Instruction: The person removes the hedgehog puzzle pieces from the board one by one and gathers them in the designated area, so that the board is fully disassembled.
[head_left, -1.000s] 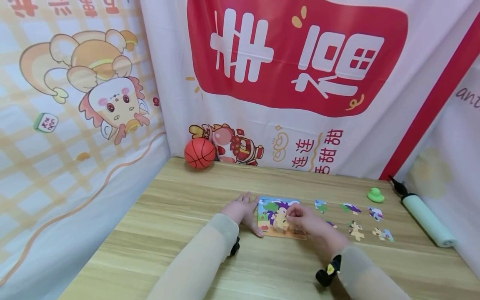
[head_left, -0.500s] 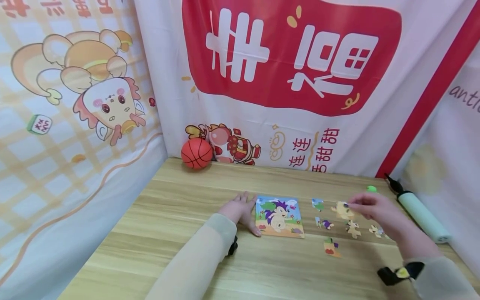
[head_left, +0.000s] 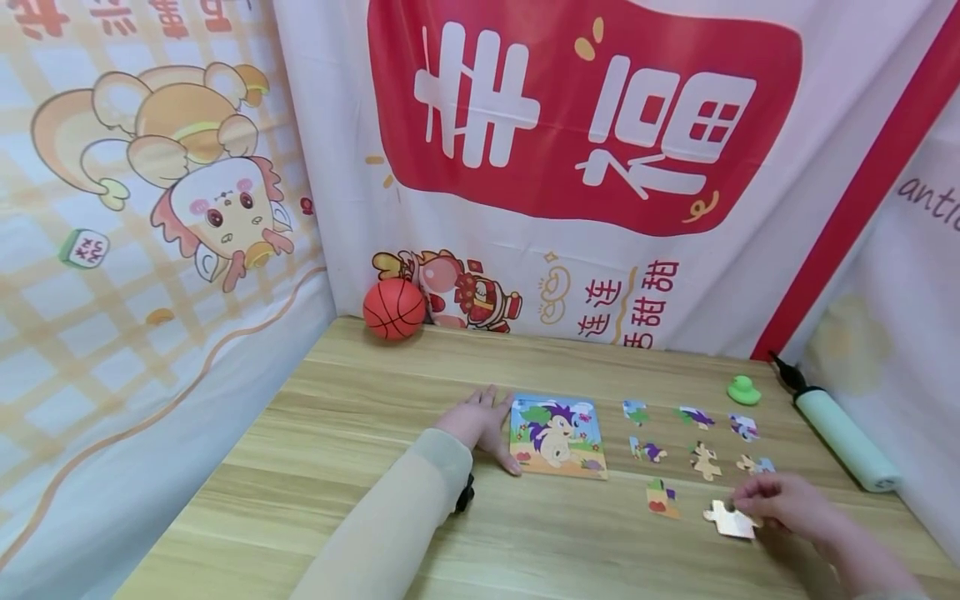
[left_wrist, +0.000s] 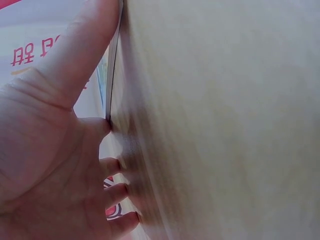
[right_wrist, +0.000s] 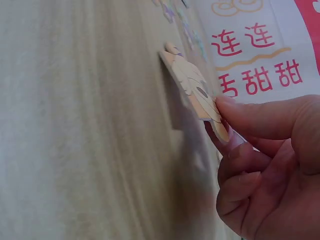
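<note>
My right hand [head_left: 791,508] pinches a beige puzzle piece [head_left: 731,521] between thumb and fingers, just over the table at the front right; the right wrist view shows that piece [right_wrist: 192,87] tilted, with one edge near the wood. My left hand [head_left: 480,423] lies spread on the table, its thumb and index finger touching the left edge of a square hedgehog puzzle board [head_left: 558,437]. Loose puzzle pieces lie right of the board, among them a piece with a red fruit [head_left: 660,500], a beige piece [head_left: 705,461] and a purple one [head_left: 696,417].
A green rubber duck [head_left: 743,390] sits behind the loose pieces. Along the table's right edge lies a pale green hand pump [head_left: 843,437]. A red toy basketball [head_left: 393,308] rests at the back left, against the printed curtain [head_left: 480,225].
From over the board, my right hand has carried the beige piece rightward past the loose pieces, then toward the front of the table. The left hand stays by the board.
</note>
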